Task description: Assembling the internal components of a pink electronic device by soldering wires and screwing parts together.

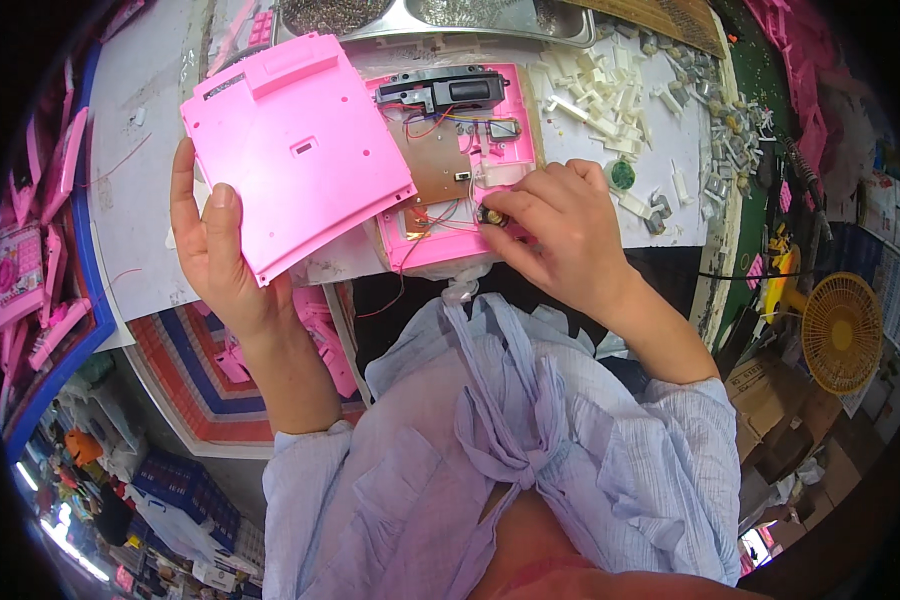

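My left hand point(218, 245) is closed on the lower left edge of a pink plastic cover point(290, 170), raised at a tilt over the table. Right of it lies a pink plastic housing point(519, 98) with its inside facing up. A brown circuit board point(440, 165), a black mechanism point(470, 92) and thin coloured wires sit inside it. At the housing's lower right, my right hand point(570, 225) pinches a small round part point(491, 214), dark with a brassy tint. Its exact kind is hard to make out, as fingers partly cover it.
White plastic pieces point(600, 95) and small metallic parts point(720, 170) are heaped at the right. A metal tray point(410, 22) of small hardware stands at the far edge. More pink parts fill a blue-edged bin point(95, 250) at the left. A yellow fan point(840, 330) is at right.
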Available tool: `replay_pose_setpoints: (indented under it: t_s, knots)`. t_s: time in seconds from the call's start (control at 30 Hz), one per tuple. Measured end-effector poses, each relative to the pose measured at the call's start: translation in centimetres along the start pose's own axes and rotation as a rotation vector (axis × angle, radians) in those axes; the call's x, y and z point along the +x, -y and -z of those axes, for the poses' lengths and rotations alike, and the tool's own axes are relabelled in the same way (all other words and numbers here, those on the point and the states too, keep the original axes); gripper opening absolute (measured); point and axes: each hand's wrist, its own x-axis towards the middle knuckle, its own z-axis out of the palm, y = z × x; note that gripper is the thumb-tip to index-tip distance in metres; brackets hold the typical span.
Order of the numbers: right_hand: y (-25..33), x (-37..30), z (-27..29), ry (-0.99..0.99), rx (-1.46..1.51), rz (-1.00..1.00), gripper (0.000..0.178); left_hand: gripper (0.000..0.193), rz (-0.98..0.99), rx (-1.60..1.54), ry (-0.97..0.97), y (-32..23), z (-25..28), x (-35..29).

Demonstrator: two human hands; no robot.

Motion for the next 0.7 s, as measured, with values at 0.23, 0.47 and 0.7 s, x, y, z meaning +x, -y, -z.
replay_pose_setpoints:
  t_s: [0.23,0.47,0.7]
  knots:
    - [-0.7,-0.7,-1.8,-0.048,-0.004,0.068,0.027,0.055,0.006,-0.012,0.021,0.0,0.0,0.0]
    - [-1.0,0.1,0.8,-0.038,0.182,-0.082,0.031,0.055,-0.035,-0.039,0.059,-0.8,-0.4,-0.2]
    - [-0.6,0.6,2.2,-0.110,1.060,-0.587,0.069,0.060,0.007,0.092,0.440,0.0,-5.8,-0.1]
